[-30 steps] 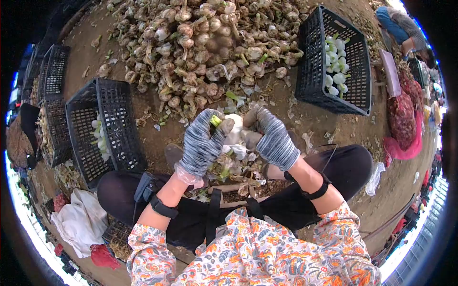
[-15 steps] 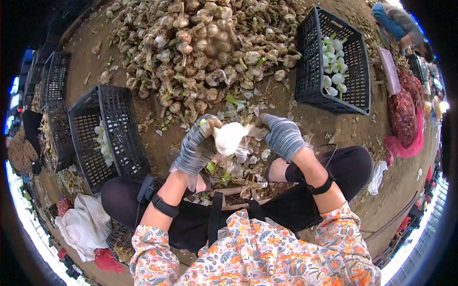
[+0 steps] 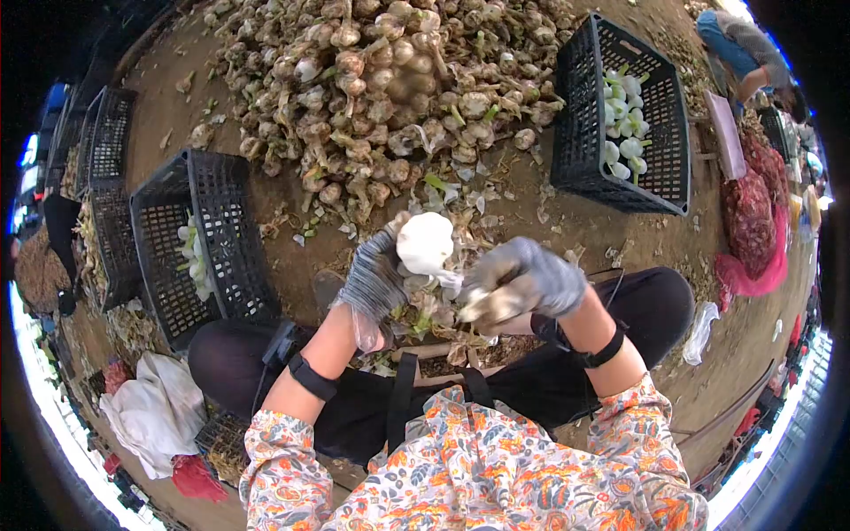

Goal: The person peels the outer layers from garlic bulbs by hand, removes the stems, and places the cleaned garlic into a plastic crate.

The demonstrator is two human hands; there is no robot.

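Note:
My left hand (image 3: 374, 273), in a grey knitted glove, is closed on a white, peeled garlic bulb (image 3: 425, 241) held in front of my knees. My right hand (image 3: 531, 276), gloved the same way, is curled beside the bulb and apart from it. Motion smears its fingertips, and whatever pale thing they may grip cannot be made out. Loose skins and leaf scraps (image 3: 429, 319) lie on the ground beneath both hands. Beyond them rises a large heap of unpeeled garlic (image 3: 354, 115) with dry skins and stems.
A black plastic crate (image 3: 575, 106) with white bulbs stands at the right of the heap; another crate (image 3: 190, 248) with bulbs is at my left. Red mesh sacks (image 3: 753, 221) lie at far right, a white sack (image 3: 159, 411) at lower left. Another person (image 3: 744, 53) bends over at upper right.
My right hand has come away from the bulb, down and toward me, its fingers now blurred. The bulb has turned in my left hand, its rounded side now facing up.

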